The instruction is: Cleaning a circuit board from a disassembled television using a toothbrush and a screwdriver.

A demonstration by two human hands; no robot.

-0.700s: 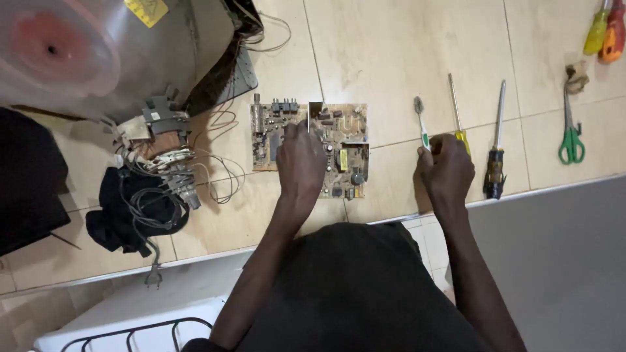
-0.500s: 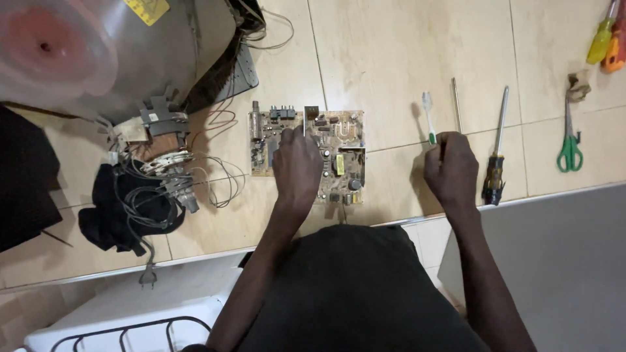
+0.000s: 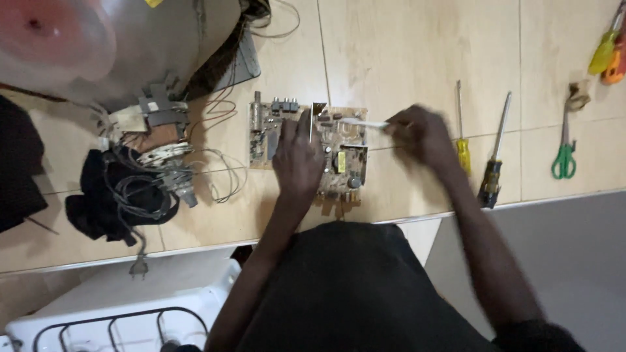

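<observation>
A brown circuit board [image 3: 344, 140] with several small parts lies flat on the beige tiled counter [image 3: 391, 58]. My left hand [image 3: 298, 156] rests on the middle of the board, palm down, pressing it. My right hand [image 3: 420, 133] is blurred at the board's right edge and grips a white toothbrush [image 3: 362, 122], whose head reaches over the board's upper right part.
A yellow-handled screwdriver [image 3: 461, 130], a dark-handled screwdriver [image 3: 493, 156] and green-handled scissors [image 3: 564, 143] lie to the right. More tool handles [image 3: 608, 49] sit at the top right. A picture tube [image 3: 98, 45], tangled wires [image 3: 163, 169] and a black cloth [image 3: 111, 202] crowd the left.
My right hand has picked up the toothbrush from beside the screwdrivers and swung left with it to the board. My left hand stays on the board.
</observation>
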